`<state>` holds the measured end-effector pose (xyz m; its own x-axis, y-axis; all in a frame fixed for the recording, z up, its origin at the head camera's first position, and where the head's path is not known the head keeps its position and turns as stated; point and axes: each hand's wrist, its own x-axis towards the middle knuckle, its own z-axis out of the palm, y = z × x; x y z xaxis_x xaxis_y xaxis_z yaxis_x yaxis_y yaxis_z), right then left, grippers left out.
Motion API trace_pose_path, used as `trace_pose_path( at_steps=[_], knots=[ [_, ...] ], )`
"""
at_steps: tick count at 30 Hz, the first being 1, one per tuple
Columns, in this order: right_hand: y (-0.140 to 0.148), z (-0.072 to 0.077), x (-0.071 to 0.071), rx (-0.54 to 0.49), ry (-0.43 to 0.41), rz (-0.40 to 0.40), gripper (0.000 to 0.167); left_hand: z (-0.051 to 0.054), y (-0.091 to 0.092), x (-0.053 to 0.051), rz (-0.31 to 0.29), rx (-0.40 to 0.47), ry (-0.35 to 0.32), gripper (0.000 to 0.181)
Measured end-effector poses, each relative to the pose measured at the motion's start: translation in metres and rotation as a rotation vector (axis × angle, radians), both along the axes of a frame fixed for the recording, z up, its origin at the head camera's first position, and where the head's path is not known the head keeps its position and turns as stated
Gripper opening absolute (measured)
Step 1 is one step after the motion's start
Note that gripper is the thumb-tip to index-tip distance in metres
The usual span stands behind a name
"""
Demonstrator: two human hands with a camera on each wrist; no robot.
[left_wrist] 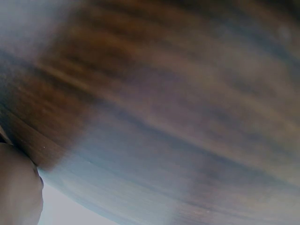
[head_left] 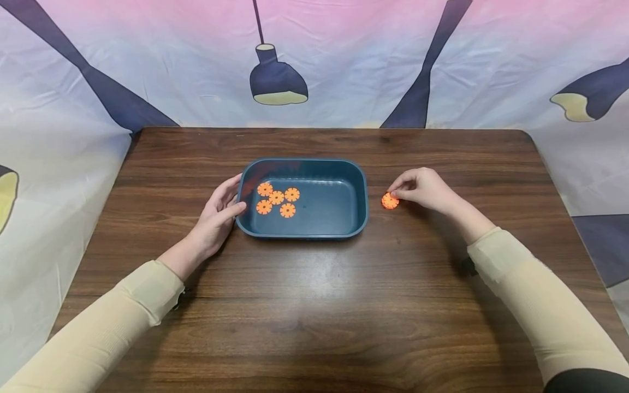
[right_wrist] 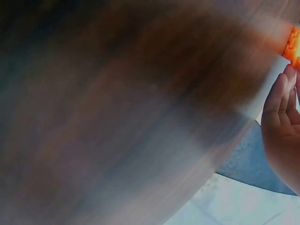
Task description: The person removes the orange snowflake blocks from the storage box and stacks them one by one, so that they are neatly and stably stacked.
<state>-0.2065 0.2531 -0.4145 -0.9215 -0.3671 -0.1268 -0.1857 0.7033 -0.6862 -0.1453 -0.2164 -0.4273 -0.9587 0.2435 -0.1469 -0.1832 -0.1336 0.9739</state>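
A dark teal rectangular plastic tub (head_left: 328, 203) sits on the table in the head view. Several flat orange notched discs, like snowflake building discs (head_left: 288, 210), lie inside its left half. My left hand (head_left: 216, 219) grips the tub's left end, thumb on the rim and fingers along the outer wall. To the right of the tub is a small stack of orange notched discs (head_left: 390, 203). Thumb and fingertips of my right hand (head_left: 426, 190) pinch a disc at the top of that stack. In the right wrist view the orange stack (right_wrist: 291, 45) shows at the fingertips, partly cut off.
The brown wood-grain table (head_left: 304, 316) extends around the tub on all sides. Behind it hangs a pale cloth (head_left: 344, 71) printed with dark lamps. Mostly blurred table surface fills the left wrist view.
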Motion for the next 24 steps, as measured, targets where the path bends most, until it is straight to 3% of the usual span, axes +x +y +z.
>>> trace_pose_path(
  at_steps=[16, 24],
  knots=[
    [-0.001, -0.001, 0.0, 0.02, 0.001, 0.008, 0.012, 0.001, 0.001, -0.001, 0.001, 0.006, -0.002, 0.056],
    [-0.008, 0.012, -0.001, -0.019, 0.014, -0.012, 0.013, 0.002, 0.0, 0.0, 0.001, 0.001, -0.001, 0.056]
  ],
)
